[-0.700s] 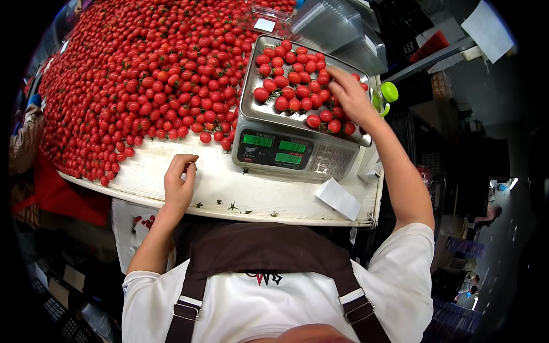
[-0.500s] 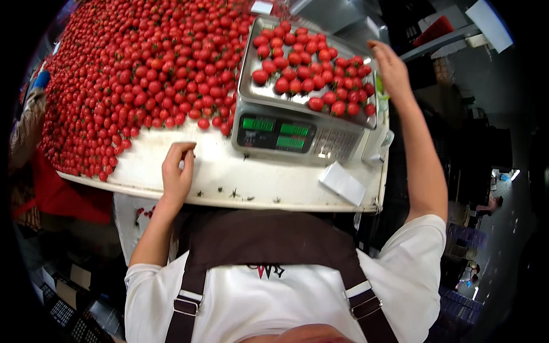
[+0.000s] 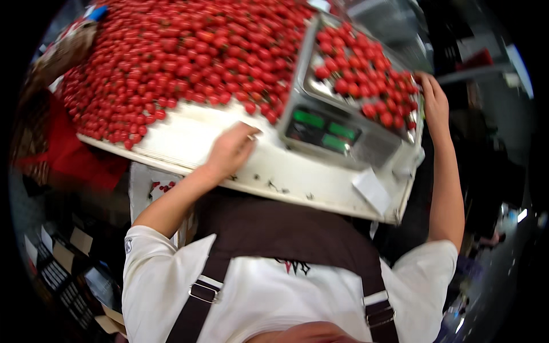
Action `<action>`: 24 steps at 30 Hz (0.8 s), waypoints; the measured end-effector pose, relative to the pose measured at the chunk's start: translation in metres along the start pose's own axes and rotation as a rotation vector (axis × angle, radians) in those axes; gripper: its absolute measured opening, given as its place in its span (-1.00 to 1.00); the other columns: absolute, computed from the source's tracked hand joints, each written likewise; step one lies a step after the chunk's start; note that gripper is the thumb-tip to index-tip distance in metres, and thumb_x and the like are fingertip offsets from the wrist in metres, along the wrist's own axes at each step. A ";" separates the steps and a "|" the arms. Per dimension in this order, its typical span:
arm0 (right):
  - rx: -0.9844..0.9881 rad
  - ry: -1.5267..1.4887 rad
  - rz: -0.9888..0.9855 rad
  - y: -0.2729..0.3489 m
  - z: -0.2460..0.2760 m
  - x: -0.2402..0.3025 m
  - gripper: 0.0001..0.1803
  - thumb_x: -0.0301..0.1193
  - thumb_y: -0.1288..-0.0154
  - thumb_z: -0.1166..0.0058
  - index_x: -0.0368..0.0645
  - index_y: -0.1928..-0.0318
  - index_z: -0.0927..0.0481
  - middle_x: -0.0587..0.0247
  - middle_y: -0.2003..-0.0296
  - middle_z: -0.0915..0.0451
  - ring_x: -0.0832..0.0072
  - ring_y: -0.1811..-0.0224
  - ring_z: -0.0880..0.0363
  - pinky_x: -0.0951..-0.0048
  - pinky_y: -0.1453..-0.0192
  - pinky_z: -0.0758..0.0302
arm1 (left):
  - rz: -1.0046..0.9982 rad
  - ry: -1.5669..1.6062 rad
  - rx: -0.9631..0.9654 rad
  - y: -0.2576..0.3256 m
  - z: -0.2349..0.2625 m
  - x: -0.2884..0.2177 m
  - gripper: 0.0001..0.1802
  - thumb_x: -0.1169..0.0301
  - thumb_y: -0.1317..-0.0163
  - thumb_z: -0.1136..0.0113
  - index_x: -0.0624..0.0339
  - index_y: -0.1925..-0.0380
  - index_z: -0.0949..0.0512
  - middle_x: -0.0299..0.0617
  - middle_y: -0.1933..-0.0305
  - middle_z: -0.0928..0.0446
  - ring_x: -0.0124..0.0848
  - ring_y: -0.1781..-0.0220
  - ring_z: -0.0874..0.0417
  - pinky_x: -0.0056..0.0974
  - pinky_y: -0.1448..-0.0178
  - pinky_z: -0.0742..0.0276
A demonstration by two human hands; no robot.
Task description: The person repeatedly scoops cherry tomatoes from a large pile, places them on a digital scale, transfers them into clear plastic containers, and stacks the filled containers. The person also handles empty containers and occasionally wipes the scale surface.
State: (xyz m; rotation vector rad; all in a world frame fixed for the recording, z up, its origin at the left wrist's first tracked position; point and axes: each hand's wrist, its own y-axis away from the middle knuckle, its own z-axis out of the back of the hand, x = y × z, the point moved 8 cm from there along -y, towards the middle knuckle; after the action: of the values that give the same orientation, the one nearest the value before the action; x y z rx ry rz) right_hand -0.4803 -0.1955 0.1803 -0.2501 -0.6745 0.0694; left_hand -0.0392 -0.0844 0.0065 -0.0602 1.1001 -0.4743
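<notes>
Small red tomatoes, several with green stems, lie in the metal tray (image 3: 311,77) of a digital scale (image 3: 366,140) at the right of the white table (image 3: 189,128). My right hand (image 3: 434,106) is at the tray's right edge, fingers stretched out beside the tomatoes (image 3: 366,74); whether they touch the rim I cannot tell. My left hand (image 3: 231,151) hovers over the table front, left of the scale. It is blurred, its fingers loosely bent with the thumb apart, and nothing shows in it. A large heap of tomatoes (image 3: 194,51) covers the table's far and left side.
A white box (image 3: 372,190) lies at the table's front right corner. Dark stem bits (image 3: 271,186) are scattered along the front edge. Another person's sleeved arm (image 3: 71,48) reaches in at the far left. Open cardboard boxes (image 3: 81,240) stand low at the left.
The view has shifted, so the table and scale sit further right. My left hand has moved toward the scale. My right hand remains at the tray's right edge.
</notes>
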 end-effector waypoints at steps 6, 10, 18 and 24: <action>0.119 -0.102 0.059 -0.065 -0.060 0.061 -0.71 -0.35 -0.60 0.05 -0.31 -0.03 -0.62 0.27 0.11 -0.68 0.55 0.01 -0.60 0.52 -0.12 -0.49 | -0.382 -0.200 0.248 -0.026 -0.008 0.000 -0.83 0.33 -0.20 -0.31 0.12 0.38 -0.52 -0.13 0.44 -0.42 -0.10 0.36 -0.58 -0.04 0.30 -0.50; 0.226 0.010 0.229 -0.137 -0.122 0.141 -0.70 -0.32 -0.61 0.08 -0.27 -0.08 -0.60 0.31 0.09 -0.67 0.59 0.04 -0.58 0.55 -0.04 -0.47 | -0.519 -0.137 0.259 -0.030 -0.010 0.007 -0.69 0.25 -0.21 -0.31 0.10 0.55 -0.41 -0.15 0.50 -0.39 -0.12 0.48 -0.55 -0.05 0.42 -0.47; 0.230 0.110 0.449 -0.339 -0.283 0.242 -0.57 -0.20 -0.46 -0.12 -0.22 -0.17 -0.55 -0.03 0.11 -0.71 0.25 0.05 -0.71 0.31 -0.07 -0.56 | -0.582 0.007 0.195 -0.044 0.001 0.010 -0.73 0.27 -0.19 -0.30 0.08 0.58 -0.45 -0.20 0.51 -0.43 -0.18 0.49 -0.56 -0.09 0.42 -0.50; 0.286 0.162 0.547 -0.435 -0.434 0.293 -0.38 -0.22 -0.34 -0.19 -0.10 -0.37 -0.42 -0.10 0.02 -0.69 0.08 -0.04 -0.68 0.21 -0.18 -0.56 | -0.524 0.163 0.127 -0.053 0.010 0.017 -0.77 0.29 -0.24 -0.26 0.09 0.48 -0.44 -0.17 0.46 -0.41 -0.17 0.43 -0.57 -0.10 0.37 -0.53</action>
State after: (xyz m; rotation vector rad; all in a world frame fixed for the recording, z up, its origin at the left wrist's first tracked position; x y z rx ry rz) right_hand 0.0126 -0.6636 0.1413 -0.1564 -0.4130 0.6583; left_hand -0.0423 -0.1408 0.0114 -0.2039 1.2103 -1.0322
